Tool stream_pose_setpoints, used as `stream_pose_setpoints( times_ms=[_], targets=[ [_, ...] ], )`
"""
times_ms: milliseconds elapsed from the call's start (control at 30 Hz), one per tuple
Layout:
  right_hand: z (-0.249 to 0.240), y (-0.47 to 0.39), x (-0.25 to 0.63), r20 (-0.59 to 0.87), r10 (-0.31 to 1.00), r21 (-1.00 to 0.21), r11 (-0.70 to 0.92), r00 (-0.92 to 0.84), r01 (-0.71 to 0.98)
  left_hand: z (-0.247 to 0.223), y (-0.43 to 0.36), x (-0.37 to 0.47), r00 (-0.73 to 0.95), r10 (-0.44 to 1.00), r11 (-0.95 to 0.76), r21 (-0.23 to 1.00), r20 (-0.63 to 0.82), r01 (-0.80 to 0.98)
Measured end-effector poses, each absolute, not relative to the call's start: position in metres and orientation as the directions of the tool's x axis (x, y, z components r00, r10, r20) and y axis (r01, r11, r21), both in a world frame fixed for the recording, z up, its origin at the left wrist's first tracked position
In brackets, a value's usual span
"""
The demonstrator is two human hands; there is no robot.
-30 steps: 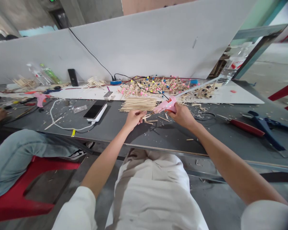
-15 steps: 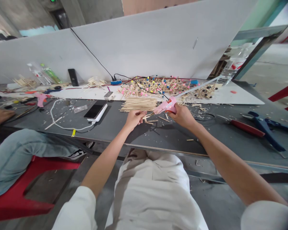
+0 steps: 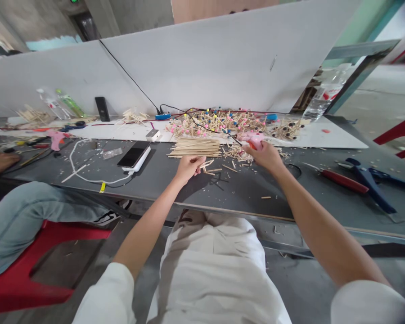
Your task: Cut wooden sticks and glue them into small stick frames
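Between the fingers of my left hand [image 3: 188,168] is a small piece made of wooden sticks [image 3: 206,164], held low over the table. My right hand [image 3: 267,156] is wrapped round a pink hot glue gun [image 3: 253,139], partly hidden by the fingers, above small stick scraps. Just behind my left hand lies a neat stack of thin wooden sticks [image 3: 195,147]. Beyond it spreads a heap of short sticks with coloured ball ends [image 3: 219,120]. A few cut sticks [image 3: 213,171] lie on the table beside my left hand.
A phone on a white power bank [image 3: 134,156] with a white cable lies left. Red-handled pliers [image 3: 344,180] and a blue-handled tool [image 3: 371,184] lie right. A water bottle [image 3: 327,94] stands at the back right. Another person's hand [image 3: 2,163] rests far left.
My right hand has moved the glue gun away from the stick piece, to the right and back toward the heap. My left hand has stayed in place with the stick piece.
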State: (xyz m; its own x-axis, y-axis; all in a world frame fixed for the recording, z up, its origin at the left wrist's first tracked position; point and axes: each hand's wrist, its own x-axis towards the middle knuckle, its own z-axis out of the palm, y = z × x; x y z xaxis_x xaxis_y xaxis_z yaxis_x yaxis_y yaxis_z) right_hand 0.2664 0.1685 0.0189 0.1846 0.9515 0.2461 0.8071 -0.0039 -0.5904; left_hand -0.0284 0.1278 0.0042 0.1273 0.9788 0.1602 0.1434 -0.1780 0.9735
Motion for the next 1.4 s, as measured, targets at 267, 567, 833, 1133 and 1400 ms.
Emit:
stream_pose_setpoints(
  times_ms=[267, 567, 833, 1133, 1400],
  targets=[
    [0.002, 0.196, 0.309, 0.194, 0.944, -0.435, -0.161, 0.267, 0.886, 0.007, 0.126, -0.027, 0.137, 0.979, -0.171, 0.977, 0.153, 0.130],
    [-0.003, 0.208, 0.307, 0.257, 0.917, -0.432, -0.175, 0.306, 0.885, 0.009, 0.124, -0.027, 0.158, 0.970, -0.205, 0.969, 0.183, 0.136],
    [-0.003, 0.200, 0.308, 0.387, 0.897, -0.377, -0.057, 0.213, 0.924, 0.006, 0.127, -0.028, 0.153, 0.975, -0.182, 0.975, 0.162, 0.129],
    [0.021, 0.160, 0.267, 0.460, 0.888, -0.420, 0.226, -0.008, 0.879, 0.007, 0.126, -0.028, 0.147, 0.977, -0.172, 0.980, 0.156, 0.100],
    [0.013, 0.135, 0.226, 0.151, 0.930, -0.365, 0.366, -0.334, 0.856, 0.006, 0.126, -0.030, 0.141, 0.976, -0.184, 0.977, 0.169, 0.105]
  ],
)
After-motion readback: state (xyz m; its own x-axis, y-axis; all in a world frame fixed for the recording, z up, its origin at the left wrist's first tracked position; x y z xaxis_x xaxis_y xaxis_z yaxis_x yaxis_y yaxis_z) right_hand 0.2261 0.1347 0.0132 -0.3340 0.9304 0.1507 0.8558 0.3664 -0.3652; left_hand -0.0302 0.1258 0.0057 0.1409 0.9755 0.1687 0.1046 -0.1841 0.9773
